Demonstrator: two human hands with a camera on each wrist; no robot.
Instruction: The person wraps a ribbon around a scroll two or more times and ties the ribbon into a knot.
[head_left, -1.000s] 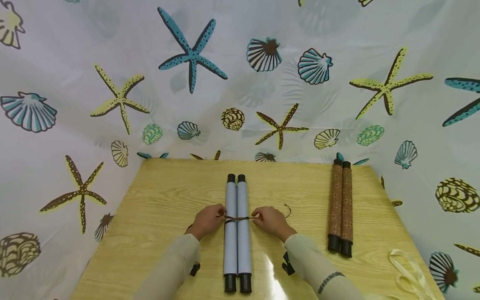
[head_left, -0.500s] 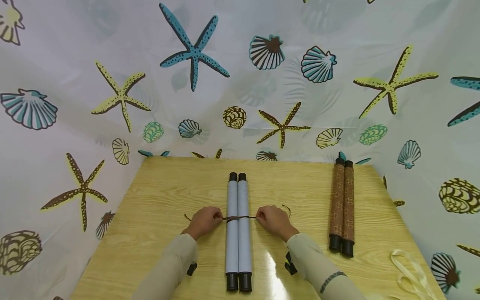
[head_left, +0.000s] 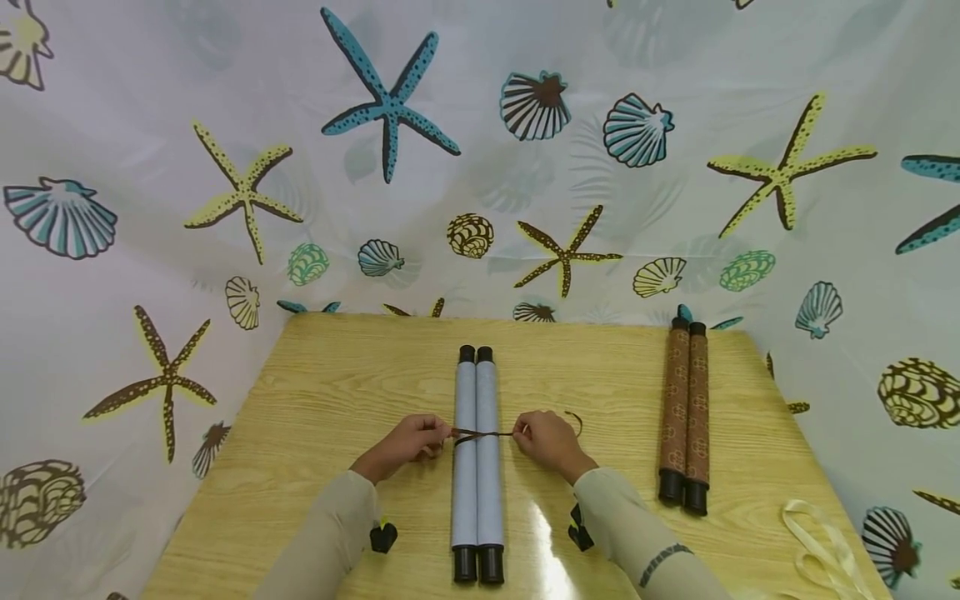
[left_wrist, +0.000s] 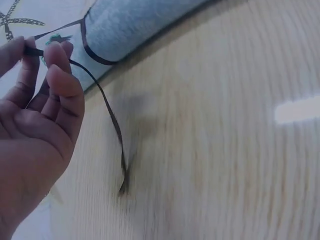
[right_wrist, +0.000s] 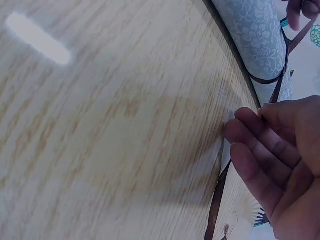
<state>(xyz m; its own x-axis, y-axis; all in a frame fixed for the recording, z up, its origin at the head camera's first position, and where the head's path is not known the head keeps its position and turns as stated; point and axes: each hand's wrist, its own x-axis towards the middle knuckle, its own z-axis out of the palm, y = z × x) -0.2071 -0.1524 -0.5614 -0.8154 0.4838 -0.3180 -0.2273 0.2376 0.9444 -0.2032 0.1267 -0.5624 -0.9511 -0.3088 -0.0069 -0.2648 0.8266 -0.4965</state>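
Two light blue patterned scroll rolls (head_left: 465,492) with black end knobs lie side by side, pointing away from me. A thin dark brown ribbon (head_left: 491,433) is wrapped round them at mid-length, its strands crossing on top. On the left, my left hand (head_left: 405,442) pinches one side of the ribbon between thumb and fingertips. Its loose tail (left_wrist: 107,105) hangs toward the table in the left wrist view. My right hand (head_left: 551,442) pinches the other side close to the right roll, other fingers curled. Past it trails a second ribbon tail (right_wrist: 216,205).
A pair of brown patterned scroll rolls (head_left: 684,408) with black ends lies at the right of the wooden table (head_left: 337,367). Pale yellow ribbon (head_left: 821,542) lies loosely at the front right corner. A shell-and-starfish cloth (head_left: 465,108) hangs behind and at both sides.
Both hands have drawn slightly apart, pulling the ribbon out across the rolls. The left hand has then shifted a little further left and its fingers have straightened somewhat. The rolls stay in place.
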